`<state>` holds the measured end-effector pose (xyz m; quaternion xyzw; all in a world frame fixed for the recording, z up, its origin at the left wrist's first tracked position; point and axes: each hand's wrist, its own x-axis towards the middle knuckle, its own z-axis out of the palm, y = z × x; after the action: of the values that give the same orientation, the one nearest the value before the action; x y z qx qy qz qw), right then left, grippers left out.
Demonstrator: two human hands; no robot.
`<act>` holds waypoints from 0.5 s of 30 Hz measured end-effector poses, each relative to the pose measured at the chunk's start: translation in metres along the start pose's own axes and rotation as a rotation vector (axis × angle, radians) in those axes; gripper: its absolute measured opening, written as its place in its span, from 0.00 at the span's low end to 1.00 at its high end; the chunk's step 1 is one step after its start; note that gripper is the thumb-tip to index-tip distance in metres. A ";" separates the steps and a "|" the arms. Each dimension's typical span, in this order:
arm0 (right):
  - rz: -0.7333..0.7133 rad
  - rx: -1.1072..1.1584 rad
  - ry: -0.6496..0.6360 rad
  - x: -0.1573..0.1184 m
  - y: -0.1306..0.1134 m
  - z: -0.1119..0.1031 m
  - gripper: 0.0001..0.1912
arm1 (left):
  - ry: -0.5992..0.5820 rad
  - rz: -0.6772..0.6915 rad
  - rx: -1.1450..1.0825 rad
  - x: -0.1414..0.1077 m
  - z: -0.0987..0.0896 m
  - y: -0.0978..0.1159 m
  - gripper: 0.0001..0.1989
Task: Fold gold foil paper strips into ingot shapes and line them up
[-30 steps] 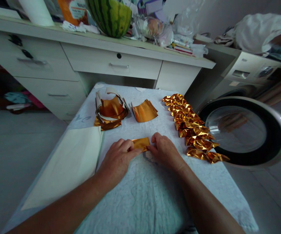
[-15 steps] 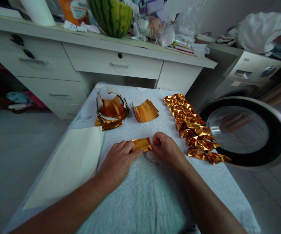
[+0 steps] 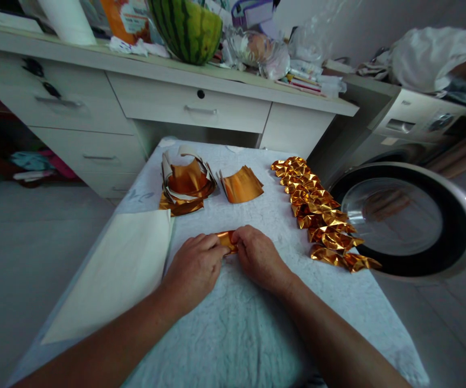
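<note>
A small folded piece of gold foil paper [image 3: 226,238] lies at the middle of the cloth-covered table, gripped at both ends. My left hand [image 3: 198,264] is closed on its left end, the thumb pressing along the near edge. Around the right end, my right hand [image 3: 259,256] has its fingers curled. Most of the paper is covered by my fingers. Beyond my hands stand a curved stack of gold foil sheets [image 3: 243,185] and a larger curled bundle of the same paper [image 3: 188,180]. Folded gold foil pieces [image 3: 317,207] form a row on the right.
A large off-white sheet [image 3: 111,275] lies along the left of the table [image 3: 233,334]. Behind stands a white drawer cabinet [image 3: 200,102] bearing a cut watermelon [image 3: 188,32] and bags. An open round washing machine door [image 3: 402,215] stands close to the table's right edge.
My right hand has moved left and closed over the right end of the foil paper, which now shows less between my hands. My left hand stays on the left end.
</note>
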<state>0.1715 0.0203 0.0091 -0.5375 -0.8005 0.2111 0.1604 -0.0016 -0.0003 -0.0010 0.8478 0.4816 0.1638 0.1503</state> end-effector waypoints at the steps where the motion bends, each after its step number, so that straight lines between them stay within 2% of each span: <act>1: -0.002 -0.024 -0.005 0.000 -0.001 0.000 0.09 | 0.001 -0.019 -0.013 0.000 -0.001 0.000 0.11; 8: 0.019 -0.181 -0.009 0.002 -0.009 0.003 0.02 | -0.037 -0.145 0.049 0.003 -0.003 0.001 0.08; 15: 0.056 -0.283 0.037 -0.001 -0.019 0.009 0.13 | 0.001 -0.263 0.178 -0.001 -0.001 0.005 0.07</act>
<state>0.1524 0.0120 0.0109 -0.5806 -0.8039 0.0907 0.0917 0.0009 -0.0037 0.0017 0.7871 0.6012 0.0999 0.0947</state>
